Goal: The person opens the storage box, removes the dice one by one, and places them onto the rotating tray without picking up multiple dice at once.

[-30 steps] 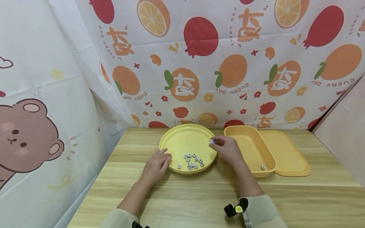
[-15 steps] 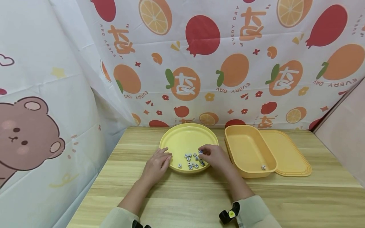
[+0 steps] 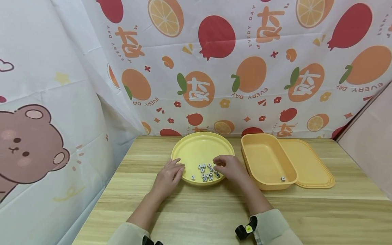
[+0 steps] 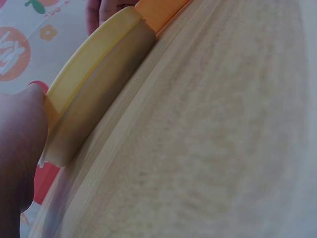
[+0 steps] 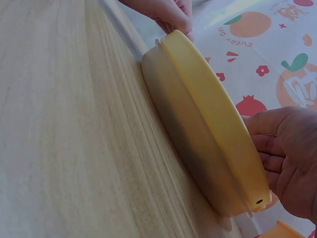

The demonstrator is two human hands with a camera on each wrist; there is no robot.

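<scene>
A round yellow tray [image 3: 199, 146] lies on the table with several small white dice [image 3: 207, 176] grouped toward its near right part. My left hand [image 3: 167, 177] rests at the tray's left rim, fingers stretched over the edge. Over the tray's right side is my right hand [image 3: 229, 166], its thumb and index finger apart just above the dice, no die showing between them. In the right wrist view the tray's side wall [image 5: 213, 119] hides the dice, and the right hand [image 5: 292, 153] stands with loosely bent fingers beyond the rim.
Right of the tray stands a deep orange-yellow box [image 3: 266, 156] with a die [image 3: 283, 179] in its near right corner. Its flat lid [image 3: 309, 163] lies against the box's right side. A fruit-printed cloth [image 3: 220, 85] hangs behind the wooden table [image 3: 196, 211].
My right hand has moved left and nearer from the tray's right rim to the dice. The die earlier pinched in its fingertips no longer shows there. My left hand has stayed put.
</scene>
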